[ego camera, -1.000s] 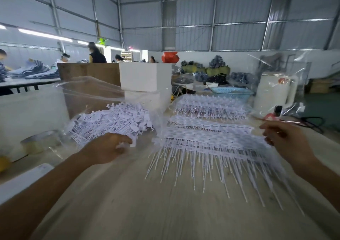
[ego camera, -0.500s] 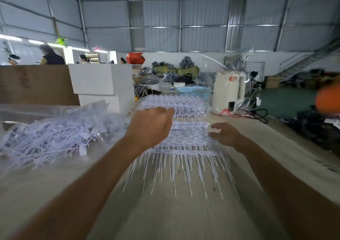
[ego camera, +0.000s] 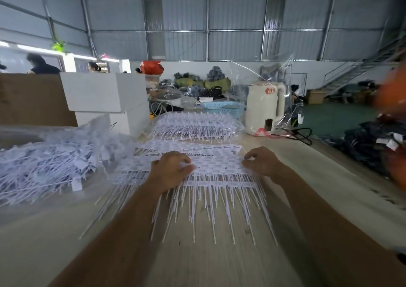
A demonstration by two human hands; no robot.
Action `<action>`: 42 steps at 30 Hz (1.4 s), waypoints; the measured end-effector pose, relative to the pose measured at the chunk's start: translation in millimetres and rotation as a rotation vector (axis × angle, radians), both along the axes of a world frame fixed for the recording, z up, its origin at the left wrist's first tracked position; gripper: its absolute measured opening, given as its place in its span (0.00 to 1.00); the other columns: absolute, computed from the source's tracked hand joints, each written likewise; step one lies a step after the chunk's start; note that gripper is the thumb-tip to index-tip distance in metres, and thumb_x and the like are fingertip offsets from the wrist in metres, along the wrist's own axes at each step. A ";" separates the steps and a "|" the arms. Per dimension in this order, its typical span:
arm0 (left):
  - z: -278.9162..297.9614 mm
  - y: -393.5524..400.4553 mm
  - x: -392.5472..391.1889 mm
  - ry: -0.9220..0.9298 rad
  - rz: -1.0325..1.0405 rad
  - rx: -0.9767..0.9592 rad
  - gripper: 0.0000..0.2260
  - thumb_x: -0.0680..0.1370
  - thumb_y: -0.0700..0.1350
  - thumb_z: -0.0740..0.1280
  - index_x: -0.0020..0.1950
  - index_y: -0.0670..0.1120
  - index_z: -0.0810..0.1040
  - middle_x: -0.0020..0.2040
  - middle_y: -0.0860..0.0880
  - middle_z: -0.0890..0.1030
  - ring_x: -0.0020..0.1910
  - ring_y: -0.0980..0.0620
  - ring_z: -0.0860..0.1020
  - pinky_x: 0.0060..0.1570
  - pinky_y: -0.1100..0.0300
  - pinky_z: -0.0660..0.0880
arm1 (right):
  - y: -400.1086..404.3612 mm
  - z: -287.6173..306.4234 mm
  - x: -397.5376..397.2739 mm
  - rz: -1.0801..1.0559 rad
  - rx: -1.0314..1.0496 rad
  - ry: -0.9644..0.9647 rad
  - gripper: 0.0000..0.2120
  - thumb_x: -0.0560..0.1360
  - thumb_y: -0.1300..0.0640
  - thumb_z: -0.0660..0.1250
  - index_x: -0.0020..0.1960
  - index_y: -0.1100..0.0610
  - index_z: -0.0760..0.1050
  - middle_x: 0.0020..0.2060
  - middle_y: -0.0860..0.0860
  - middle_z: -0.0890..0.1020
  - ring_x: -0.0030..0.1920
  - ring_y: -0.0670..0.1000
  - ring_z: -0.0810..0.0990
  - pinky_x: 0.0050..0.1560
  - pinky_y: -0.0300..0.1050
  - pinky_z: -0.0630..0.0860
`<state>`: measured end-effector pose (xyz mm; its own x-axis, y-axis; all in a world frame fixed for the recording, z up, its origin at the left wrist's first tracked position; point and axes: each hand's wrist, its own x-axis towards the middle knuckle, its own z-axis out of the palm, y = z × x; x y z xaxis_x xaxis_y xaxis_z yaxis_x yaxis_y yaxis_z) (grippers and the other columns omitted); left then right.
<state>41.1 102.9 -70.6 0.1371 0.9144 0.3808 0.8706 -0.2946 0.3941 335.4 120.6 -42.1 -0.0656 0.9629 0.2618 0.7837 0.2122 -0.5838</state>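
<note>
The left hand [ego camera: 170, 170] has come down from above since the earlier frame, when it was a raised fist, and now sits on the strip of white ties [ego camera: 216, 172]. The right hand [ego camera: 260, 162] has kept to the strip's right end.

The strip lies flat on the counter [ego camera: 219, 260], in front of the kettle [ego camera: 264, 106] and to its left, on the person's side. Its long axis runs left to right, in line with the kettle's base. Each tie lies across that line, with its square head on the kettle's side and its thin tail pointing towards the person.

The left grip is grasping the strip, with fingers curled down over the row of heads; the thumb is hidden. The right grip pinches the end heads between bent fingers and thumb.

More strips [ego camera: 195, 126] are stacked between the held strip and the kettle, their tails pointing the same way. A blue basket [ego camera: 222, 107] stands just left of the kettle. White boxes [ego camera: 105, 93] stand further left, and well to the kettle's left a loose heap of ties [ego camera: 50, 163] lies in clear plastic — tangled, pointing every way.
</note>
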 end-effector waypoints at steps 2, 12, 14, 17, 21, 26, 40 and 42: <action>-0.3 -2.4 -1.9 -0.047 -0.100 0.013 0.19 0.70 0.66 0.66 0.52 0.55 0.83 0.57 0.54 0.78 0.62 0.52 0.75 0.63 0.47 0.71 | -3.4 8.8 0.6 0.073 -0.013 -0.044 0.10 0.75 0.55 0.75 0.50 0.63 0.86 0.45 0.54 0.85 0.41 0.45 0.77 0.38 0.30 0.67; 9.0 -3.5 5.4 -0.002 -0.128 0.055 0.05 0.75 0.50 0.75 0.43 0.53 0.81 0.49 0.52 0.73 0.54 0.50 0.73 0.56 0.50 0.72 | -9.3 23.3 1.3 0.208 -0.046 -0.436 0.12 0.71 0.52 0.79 0.50 0.57 0.82 0.41 0.43 0.74 0.47 0.49 0.74 0.47 0.40 0.67; 9.2 -5.1 6.2 0.006 -0.112 0.050 0.06 0.77 0.52 0.72 0.46 0.51 0.82 0.53 0.51 0.72 0.57 0.49 0.71 0.56 0.52 0.70 | -10.7 23.8 0.4 0.205 -0.031 -0.419 0.12 0.70 0.54 0.79 0.48 0.58 0.82 0.38 0.43 0.74 0.45 0.49 0.76 0.46 0.41 0.68; 13.1 -8.4 11.3 0.038 -0.124 0.055 0.10 0.80 0.52 0.68 0.57 0.50 0.82 0.57 0.47 0.77 0.59 0.46 0.74 0.59 0.49 0.71 | -17.1 33.7 -0.3 0.209 -0.044 -0.381 0.10 0.71 0.56 0.79 0.47 0.58 0.80 0.40 0.45 0.76 0.45 0.49 0.76 0.47 0.42 0.70; 39.4 -14.6 26.8 -0.013 -0.183 0.052 0.16 0.82 0.53 0.64 0.69 0.51 0.76 0.67 0.48 0.77 0.66 0.47 0.74 0.65 0.46 0.71 | -33.1 64.8 2.6 0.327 -0.112 -0.074 0.06 0.72 0.62 0.77 0.45 0.59 0.80 0.41 0.51 0.83 0.42 0.47 0.82 0.42 0.37 0.76; 75.6 -30.1 64.7 -0.121 -0.330 -0.005 0.15 0.83 0.55 0.61 0.66 0.52 0.77 0.60 0.48 0.82 0.55 0.49 0.79 0.55 0.53 0.75 | -53.9 100.5 -9.6 0.420 0.004 0.103 0.05 0.73 0.63 0.76 0.48 0.57 0.83 0.43 0.51 0.82 0.36 0.40 0.78 0.36 0.33 0.75; 82.3 -45.9 89.1 -0.526 -0.374 0.115 0.06 0.82 0.41 0.66 0.57 0.44 0.81 0.35 0.56 0.80 0.37 0.59 0.79 0.45 0.62 0.77 | -55.4 103.0 -6.5 0.387 -0.027 0.064 0.03 0.77 0.57 0.73 0.48 0.55 0.84 0.41 0.48 0.83 0.41 0.46 0.82 0.44 0.38 0.82; 83.6 -48.4 90.7 -0.587 -0.378 0.108 0.06 0.83 0.39 0.64 0.57 0.44 0.79 0.32 0.50 0.80 0.38 0.49 0.80 0.46 0.58 0.78 | -56.8 102.1 -5.1 0.407 -0.041 0.083 0.03 0.77 0.56 0.73 0.49 0.55 0.83 0.43 0.48 0.83 0.42 0.46 0.83 0.45 0.39 0.82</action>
